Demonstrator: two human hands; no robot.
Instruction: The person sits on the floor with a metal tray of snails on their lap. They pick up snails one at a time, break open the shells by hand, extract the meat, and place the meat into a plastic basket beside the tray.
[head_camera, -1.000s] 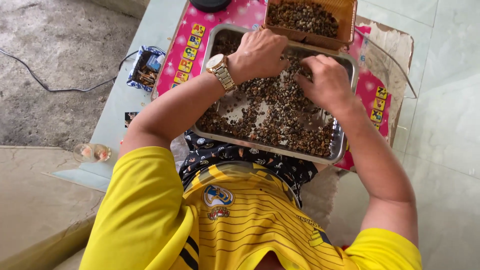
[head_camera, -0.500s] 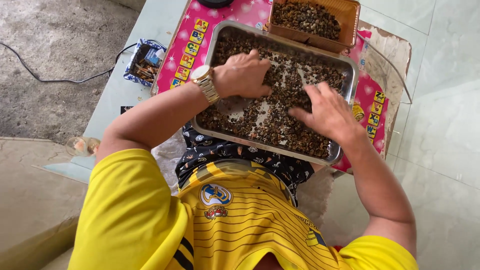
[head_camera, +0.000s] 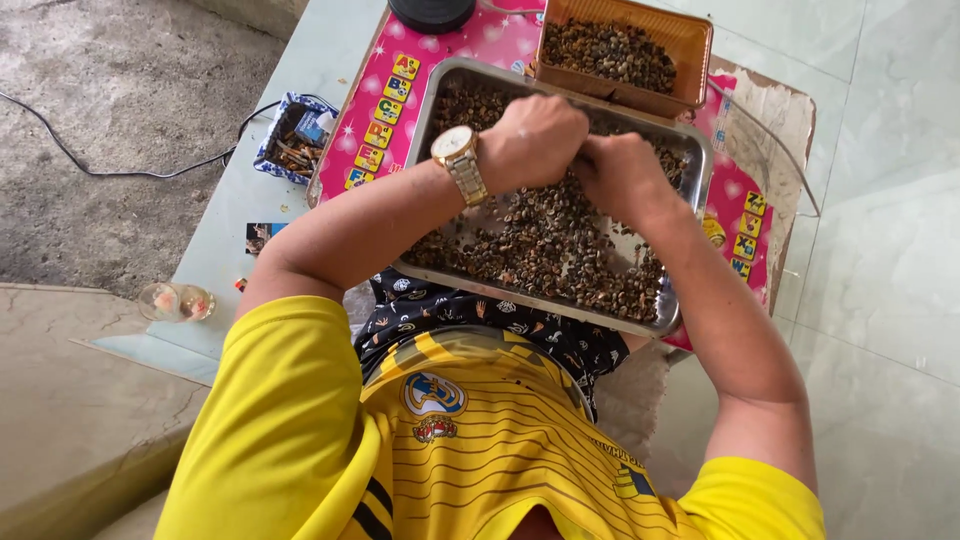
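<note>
Here both the left hand (head_camera: 535, 140) and right hand (head_camera: 622, 172) rest curled, knuckles touching, over seeds (head_camera: 540, 245) in the metal tray (head_camera: 440, 95); their grip is hidden.

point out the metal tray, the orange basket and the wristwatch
metal tray (head_camera: 690, 150): head view, bare right rim
orange basket (head_camera: 690, 40): head view, its right inner wall
wristwatch (head_camera: 452, 147): head view, its round face, on the left wrist

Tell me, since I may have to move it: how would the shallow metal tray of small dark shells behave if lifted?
The shallow metal tray looks rigid, so probably no flexing. The heap of small dark shells likely makes it heavy. The shells lie loose and the rim is low, so tilting might spill them.
</note>
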